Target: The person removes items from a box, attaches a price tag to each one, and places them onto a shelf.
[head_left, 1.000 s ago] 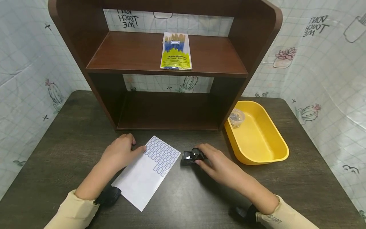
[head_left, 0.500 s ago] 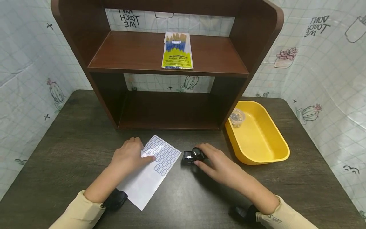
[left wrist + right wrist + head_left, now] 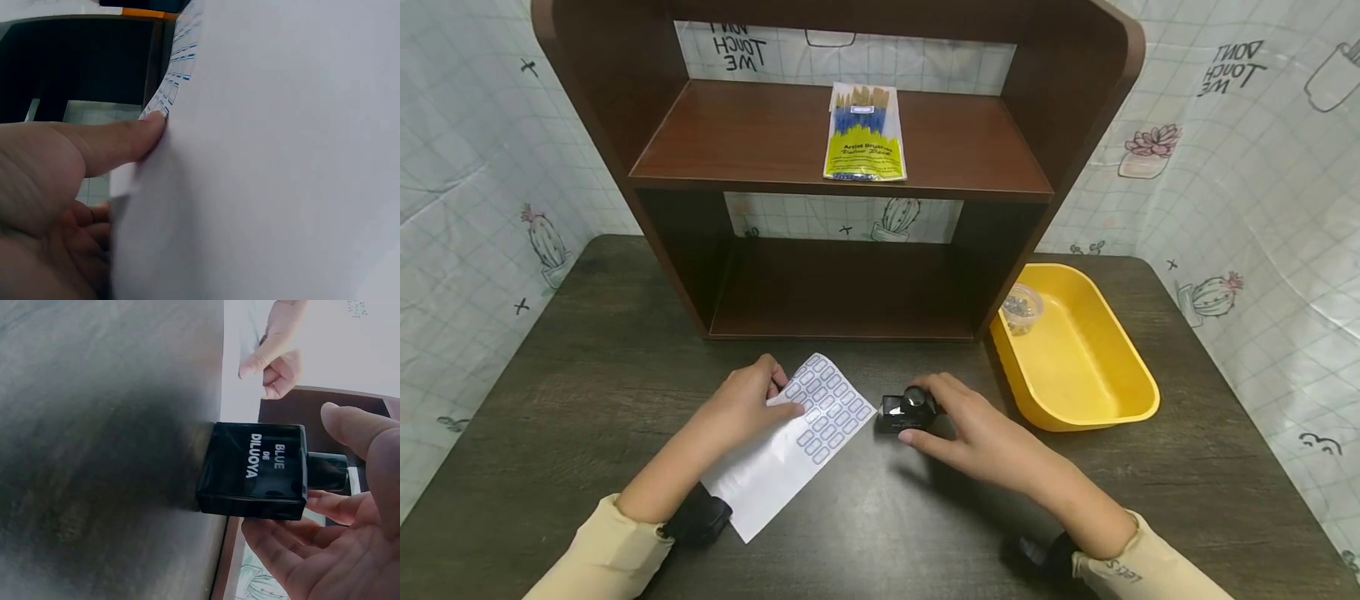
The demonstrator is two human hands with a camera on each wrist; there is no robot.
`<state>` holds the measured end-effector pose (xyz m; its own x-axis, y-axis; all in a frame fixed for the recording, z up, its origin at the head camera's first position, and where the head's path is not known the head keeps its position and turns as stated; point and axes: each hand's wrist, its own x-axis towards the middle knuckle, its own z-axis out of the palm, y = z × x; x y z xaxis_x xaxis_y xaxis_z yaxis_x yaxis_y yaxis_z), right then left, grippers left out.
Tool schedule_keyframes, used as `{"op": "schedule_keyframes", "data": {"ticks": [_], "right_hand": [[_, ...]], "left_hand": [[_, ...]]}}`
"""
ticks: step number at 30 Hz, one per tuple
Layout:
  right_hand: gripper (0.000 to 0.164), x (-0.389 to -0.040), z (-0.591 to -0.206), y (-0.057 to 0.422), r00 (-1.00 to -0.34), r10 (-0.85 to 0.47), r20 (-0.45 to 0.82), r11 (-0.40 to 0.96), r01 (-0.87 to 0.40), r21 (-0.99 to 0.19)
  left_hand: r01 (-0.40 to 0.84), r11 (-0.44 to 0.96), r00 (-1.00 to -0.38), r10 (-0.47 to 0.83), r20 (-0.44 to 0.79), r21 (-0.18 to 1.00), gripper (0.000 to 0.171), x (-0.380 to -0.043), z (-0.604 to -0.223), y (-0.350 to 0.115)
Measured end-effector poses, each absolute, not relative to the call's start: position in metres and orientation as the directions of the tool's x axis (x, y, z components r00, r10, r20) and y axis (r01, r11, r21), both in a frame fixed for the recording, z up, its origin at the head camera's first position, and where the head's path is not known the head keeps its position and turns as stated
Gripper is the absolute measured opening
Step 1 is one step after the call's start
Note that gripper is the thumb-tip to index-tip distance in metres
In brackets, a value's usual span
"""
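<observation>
My left hand (image 3: 737, 410) pinches the left edge of a white sticker sheet (image 3: 778, 467) printed with rows of small blue-bordered labels. Its thumb lies on top, and the sheet (image 3: 269, 156) bends upward at that edge in the left wrist view. A dark square perfume bottle (image 3: 256, 469) with a black cap stands upright on the table, lettered "BLUE DE DILUOYA". Beside it is my right hand (image 3: 973, 429), its fingers loosely bent along the bottle's far side and its thumb (image 3: 353, 428) held apart from the glass.
A dark brown shelf unit (image 3: 842, 329) stands behind the hands, with a pack of artist brushes (image 3: 863, 137) on its upper shelf. To the right, a yellow tray (image 3: 1086, 350) holds a small clear tub (image 3: 1021, 307) in its back left corner.
My left hand has slid rightward over the sheet, then taken its edge and lifted it, so the sheet now bends and has shifted slightly left. The right thumb has come away from the bottle.
</observation>
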<state>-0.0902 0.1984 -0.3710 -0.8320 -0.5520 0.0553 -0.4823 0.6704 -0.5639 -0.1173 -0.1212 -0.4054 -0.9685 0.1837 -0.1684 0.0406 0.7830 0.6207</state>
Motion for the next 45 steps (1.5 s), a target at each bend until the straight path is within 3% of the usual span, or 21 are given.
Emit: {"op": "schedule_keyframes", "data": {"ticks": [5, 15, 20, 23, 27, 30, 35, 40, 45], "right_hand": [[0.055, -0.092, -0.362, 0.199, -0.844, -0.529, 0.084, 0.652, -0.468, -0.597], [0.038, -0.096, -0.34, 0.185, -0.836, -0.424, 0.347, 0.529, -0.54, -0.655], [0.036, -0.094, -0.331, 0.174, -0.841, -0.437, 0.319, 0.495, -0.521, -0.695], [0.024, -0.094, -0.329, 0.17, -0.849, -0.442, 0.289, 0.477, -0.495, -0.726], [0.007, -0.095, -0.326, 0.17, -0.862, -0.428, 0.271, 0.426, -0.457, -0.781], [0.003, -0.096, -0.323, 0.17, -0.869, -0.416, 0.266, 0.386, -0.434, -0.814], [0.003, -0.097, -0.32, 0.171, -0.868, -0.413, 0.275, 0.345, -0.428, -0.835], [0.004, -0.098, -0.319, 0.171, -0.881, -0.395, 0.262, 0.333, -0.403, -0.852], [0.031, -0.096, -0.319, 0.168, -0.883, -0.304, 0.358, 0.45, -0.464, -0.763]], "left_hand": [[0.106, 0.676, -0.964, 0.251, -0.093, 0.729, 0.031, -0.117, -0.401, -0.125], [0.173, 0.475, -0.93, 0.366, -0.014, 0.863, 0.028, -0.111, -0.351, -0.125], [0.196, 0.386, -0.917, 0.398, 0.029, 0.902, 0.027, -0.108, -0.333, -0.118], [0.201, 0.338, -0.909, 0.414, 0.046, 0.919, 0.027, -0.107, -0.33, -0.112], [0.178, 0.325, -0.892, 0.452, 0.013, 0.929, 0.031, -0.108, -0.329, -0.11], [0.13, 0.315, -0.864, 0.501, -0.049, 0.94, 0.037, -0.11, -0.33, -0.111], [0.009, 0.256, -0.777, 0.61, -0.154, 0.967, 0.04, -0.111, -0.332, -0.114], [-0.058, 0.192, -0.695, 0.697, -0.178, 0.98, 0.038, -0.114, -0.336, -0.115], [-0.086, 0.179, -0.687, 0.702, -0.188, 0.98, 0.036, -0.113, -0.336, -0.114]]}}
